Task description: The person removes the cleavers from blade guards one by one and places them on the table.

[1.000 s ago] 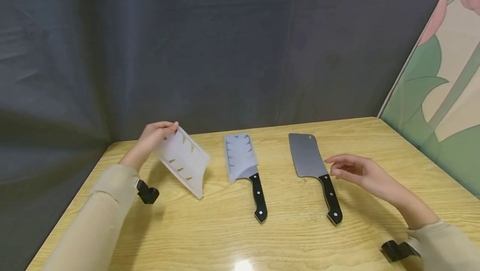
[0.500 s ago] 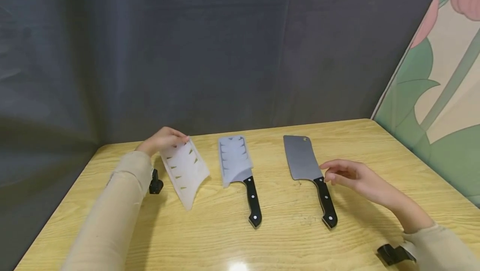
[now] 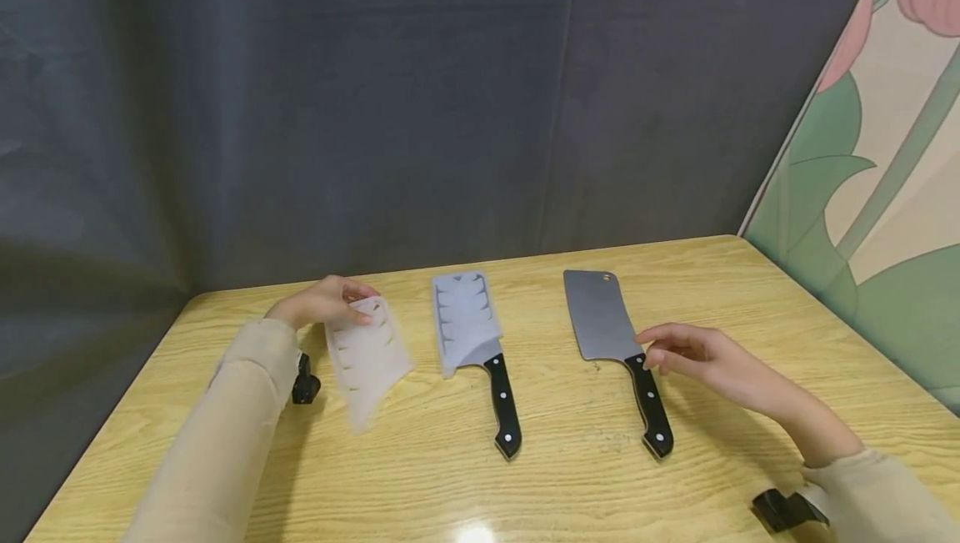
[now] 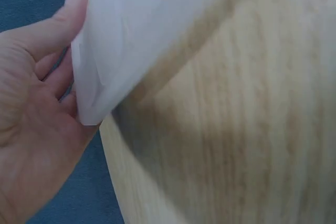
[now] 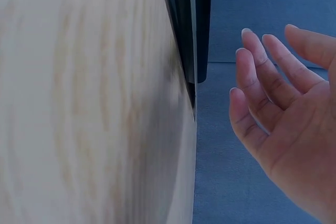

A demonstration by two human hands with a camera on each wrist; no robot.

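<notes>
My left hand pinches the far end of a translucent white blade cover, which lies low over the wooden table; the left wrist view shows the cover between thumb and fingers. A cleaver with a sheathed blade and black handle lies mid-table. A bare cleaver with a black handle lies to its right. My right hand hovers over that handle's top, fingers relaxed and empty.
A dark curtain backs the table. A floral panel stands along the right side. Black wrist mounts show by both sleeves.
My left hand has lowered the white cover from a raised tilt down toward the table. My right hand has drifted slightly left, nearer the bare cleaver's handle.
</notes>
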